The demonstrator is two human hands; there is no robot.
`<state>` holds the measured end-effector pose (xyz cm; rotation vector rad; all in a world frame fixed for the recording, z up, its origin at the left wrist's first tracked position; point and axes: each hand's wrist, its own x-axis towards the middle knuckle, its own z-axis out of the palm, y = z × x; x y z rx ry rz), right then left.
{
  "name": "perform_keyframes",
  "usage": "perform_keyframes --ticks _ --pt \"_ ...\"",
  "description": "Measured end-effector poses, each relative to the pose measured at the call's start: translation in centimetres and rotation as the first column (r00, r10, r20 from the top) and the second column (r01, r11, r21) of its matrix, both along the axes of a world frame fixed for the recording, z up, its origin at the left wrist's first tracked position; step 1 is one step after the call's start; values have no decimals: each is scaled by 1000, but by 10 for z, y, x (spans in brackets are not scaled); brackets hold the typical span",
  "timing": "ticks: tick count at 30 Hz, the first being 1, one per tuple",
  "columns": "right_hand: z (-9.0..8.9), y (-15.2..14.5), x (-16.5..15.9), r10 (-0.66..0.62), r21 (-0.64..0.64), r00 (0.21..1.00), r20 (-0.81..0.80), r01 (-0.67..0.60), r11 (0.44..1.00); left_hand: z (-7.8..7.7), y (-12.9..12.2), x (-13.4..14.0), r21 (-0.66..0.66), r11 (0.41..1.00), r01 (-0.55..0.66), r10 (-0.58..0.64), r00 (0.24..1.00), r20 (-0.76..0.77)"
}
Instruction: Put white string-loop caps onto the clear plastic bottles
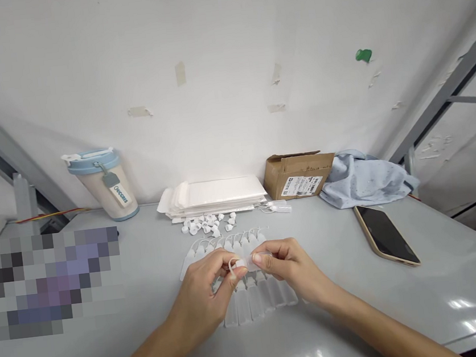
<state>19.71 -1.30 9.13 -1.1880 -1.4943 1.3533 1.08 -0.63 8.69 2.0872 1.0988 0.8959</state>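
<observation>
Above the middle of the table, a small translucent plastic bottle lies sideways between my hands. My left hand is closed in a pinch at its white cap end, where a thin white loop curls up. My right hand pinches the bottle's other end between thumb and fingers. Beneath and around my hands lie two rows of similar bottles: a back row with thin white loops and a front row. My fingers partly hide both rows. Behind them sits a scatter of small white caps.
Along the wall stand a blue-lidded tumbler, a stack of white padded envelopes, a cardboard box and a crumpled blue cloth. A phone lies at right. A bottle with a loop lies by the envelopes. A blurred patch covers the left side.
</observation>
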Motion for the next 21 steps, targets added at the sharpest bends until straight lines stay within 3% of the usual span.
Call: perform_keyframes --ticks 4,8,11,15,18,21 --pt "0 2 1 44 -92 993 -110 -54 994 -2 1 1 114 993 12 -9 1000 -22" --pt "0 5 3 34 -96 994 -102 -44 994 -5 5 -1 116 993 14 -9 999 -49" --pt "0 15 12 -106 -7 994 -35 106 994 -8 15 -8 76 995 -70 75 995 -71" --pt "-5 38 38 -352 191 932 90 331 924 -15 38 -23 98 980 -171 185 970 -155" --pt "-15 57 60 -441 285 862 249 370 884 -22 53 -31 205 975 -83 128 968 -217" --pt "-27 70 75 -459 348 812 360 339 874 -26 61 -31 209 978 13 48 957 -286"
